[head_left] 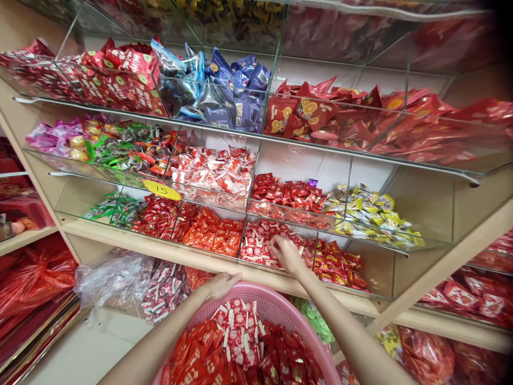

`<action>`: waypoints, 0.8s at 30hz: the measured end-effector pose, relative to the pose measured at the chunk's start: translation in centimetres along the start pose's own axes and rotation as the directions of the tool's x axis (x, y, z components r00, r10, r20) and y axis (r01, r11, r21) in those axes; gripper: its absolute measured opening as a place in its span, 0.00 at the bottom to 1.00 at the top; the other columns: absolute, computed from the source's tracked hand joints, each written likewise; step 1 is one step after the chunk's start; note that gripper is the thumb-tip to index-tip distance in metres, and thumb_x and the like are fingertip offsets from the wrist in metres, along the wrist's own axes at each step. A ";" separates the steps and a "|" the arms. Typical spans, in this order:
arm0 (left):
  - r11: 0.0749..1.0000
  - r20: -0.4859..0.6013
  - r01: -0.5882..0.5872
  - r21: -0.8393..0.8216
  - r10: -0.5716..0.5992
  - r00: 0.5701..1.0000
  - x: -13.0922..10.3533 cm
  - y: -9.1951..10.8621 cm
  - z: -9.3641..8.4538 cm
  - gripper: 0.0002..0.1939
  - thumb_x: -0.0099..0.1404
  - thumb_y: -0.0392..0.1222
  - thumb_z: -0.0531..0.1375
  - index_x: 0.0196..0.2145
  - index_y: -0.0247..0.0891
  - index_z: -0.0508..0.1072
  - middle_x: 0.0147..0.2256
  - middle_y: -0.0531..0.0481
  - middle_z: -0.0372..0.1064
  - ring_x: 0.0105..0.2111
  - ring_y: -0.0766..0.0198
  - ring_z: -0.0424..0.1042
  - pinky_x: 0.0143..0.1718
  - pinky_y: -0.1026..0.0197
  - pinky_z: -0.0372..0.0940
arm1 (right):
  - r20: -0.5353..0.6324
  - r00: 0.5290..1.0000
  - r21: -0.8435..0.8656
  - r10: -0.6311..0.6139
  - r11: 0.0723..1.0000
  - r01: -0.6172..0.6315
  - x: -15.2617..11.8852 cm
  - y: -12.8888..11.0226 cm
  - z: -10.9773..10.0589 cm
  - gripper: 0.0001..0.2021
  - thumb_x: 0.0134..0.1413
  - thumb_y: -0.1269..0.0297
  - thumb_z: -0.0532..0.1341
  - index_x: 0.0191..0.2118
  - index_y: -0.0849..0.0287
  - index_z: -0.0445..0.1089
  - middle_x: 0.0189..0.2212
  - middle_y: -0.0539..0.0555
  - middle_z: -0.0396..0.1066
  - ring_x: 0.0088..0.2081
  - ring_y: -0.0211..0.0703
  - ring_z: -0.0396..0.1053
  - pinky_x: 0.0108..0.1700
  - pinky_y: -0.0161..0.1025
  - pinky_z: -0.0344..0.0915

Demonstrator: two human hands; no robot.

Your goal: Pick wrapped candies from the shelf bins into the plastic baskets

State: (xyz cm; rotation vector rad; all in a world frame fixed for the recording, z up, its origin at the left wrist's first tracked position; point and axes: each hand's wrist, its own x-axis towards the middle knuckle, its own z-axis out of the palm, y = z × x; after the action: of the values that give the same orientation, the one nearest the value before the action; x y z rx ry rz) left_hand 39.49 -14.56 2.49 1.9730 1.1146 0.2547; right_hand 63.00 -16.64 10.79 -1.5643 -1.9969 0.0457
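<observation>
A pink plastic basket (285,299) is below the shelf's front edge, holding red wrapped candies (200,350) and a pile of red-and-white wrapped candies (242,334). My left hand (219,286) is closed over its far-left rim. Above and to the right, my right hand (286,254) reaches into a clear compartment of red-and-white candies (256,240). Its fingers are bent down among the wrappers; what lies between the fingertips is hidden. Orange-red candies (218,232) fill the compartment to the left, and red-and-yellow candies (339,267) lie to the right.
Clear dividers and front panels split the wooden shelf (160,251) into candy bins. A yellow tag (161,189) reading 15 hangs in front. Blue packets (244,91) and red orange-printed packets (308,112) sit higher up. Under the shelf lies a clear plastic bag (114,278).
</observation>
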 end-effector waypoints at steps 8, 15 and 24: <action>1.000 0.041 0.006 -0.019 -0.005 0.999 0.4 -0.2 0.1 0.37 0.55 0.67 0.40 0.35 0.33 0.73 0.36 0.45 0.72 0.35 0.56 0.68 0.39 0.62 0.56 | 0.273 0.929 0.089 -0.249 0.968 0.233 0.7 -2.2 -0.8 0.05 0.48 0.74 0.54 0.27 0.61 0.65 0.25 0.49 0.66 0.27 0.34 0.60 0.31 0.31 0.53; 1.000 0.043 -0.001 -0.021 0.002 0.999 0.3 -0.1 0.0 0.37 0.55 0.67 0.39 0.35 0.34 0.73 0.36 0.46 0.72 0.36 0.55 0.68 0.39 0.61 0.56 | 0.237 0.950 0.087 -0.203 0.978 0.187 0.6 -0.9 1.4 0.03 0.44 0.74 0.59 0.29 0.63 0.66 0.29 0.51 0.65 0.29 0.35 0.60 0.32 0.32 0.56; 1.000 0.033 0.022 -0.020 -0.021 0.999 0.2 0.2 0.0 0.37 0.54 0.68 0.39 0.35 0.34 0.73 0.38 0.44 0.72 0.38 0.54 0.68 0.39 0.61 0.56 | 0.283 0.945 0.102 -0.165 0.985 0.141 0.4 0.6 1.7 0.01 0.44 0.72 0.59 0.27 0.63 0.68 0.24 0.48 0.64 0.26 0.34 0.57 0.31 0.32 0.54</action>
State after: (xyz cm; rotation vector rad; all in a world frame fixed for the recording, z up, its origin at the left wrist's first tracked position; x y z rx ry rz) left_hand 39.70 -14.44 2.58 1.9394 1.1080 0.2209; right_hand 62.70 -15.52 9.35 -1.4116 -2.3078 0.3072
